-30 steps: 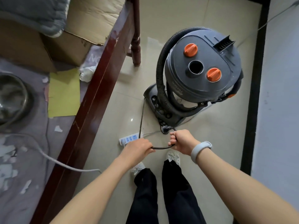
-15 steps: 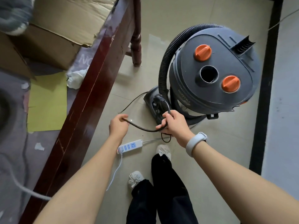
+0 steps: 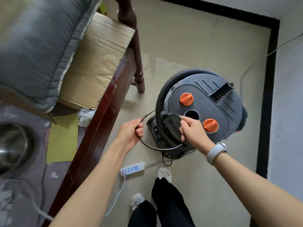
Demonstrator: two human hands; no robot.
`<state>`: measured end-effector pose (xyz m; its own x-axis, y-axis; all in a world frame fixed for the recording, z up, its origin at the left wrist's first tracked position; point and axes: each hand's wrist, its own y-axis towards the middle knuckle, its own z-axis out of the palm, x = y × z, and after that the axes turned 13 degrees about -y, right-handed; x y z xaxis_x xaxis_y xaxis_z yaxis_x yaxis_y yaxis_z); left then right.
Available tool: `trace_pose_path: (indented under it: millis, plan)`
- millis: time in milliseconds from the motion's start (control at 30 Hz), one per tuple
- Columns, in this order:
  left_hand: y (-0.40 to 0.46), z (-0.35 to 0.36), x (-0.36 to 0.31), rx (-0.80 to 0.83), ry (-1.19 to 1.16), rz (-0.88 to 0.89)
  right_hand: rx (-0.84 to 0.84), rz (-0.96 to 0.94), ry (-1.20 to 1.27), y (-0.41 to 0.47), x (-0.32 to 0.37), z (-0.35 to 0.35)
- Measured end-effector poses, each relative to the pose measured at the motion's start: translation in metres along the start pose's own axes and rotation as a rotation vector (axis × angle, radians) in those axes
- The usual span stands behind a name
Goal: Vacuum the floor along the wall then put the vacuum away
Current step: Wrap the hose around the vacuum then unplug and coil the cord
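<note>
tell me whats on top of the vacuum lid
On the grey vacuum lid: two orange knobs, a round open hole between them and a ribbed black nozzle. The right hand, gripping the black cord, covers the lid's near edge.

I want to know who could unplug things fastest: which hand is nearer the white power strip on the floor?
Left. The left hand grips the black cord above and slightly left of the power strip; the right hand holds cord loops farther up-right, over the vacuum.
</note>
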<state>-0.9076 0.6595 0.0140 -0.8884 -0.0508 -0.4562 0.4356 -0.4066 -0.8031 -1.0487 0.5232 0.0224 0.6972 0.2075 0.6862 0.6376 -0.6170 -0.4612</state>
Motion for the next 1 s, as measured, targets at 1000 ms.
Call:
trace_pose_path:
  millis: [1000]
  plan:
    - [-0.135,-0.124,0.116,0.418,0.67,-0.235,0.419,0.736,0.551,-0.104,-0.034,0.138]
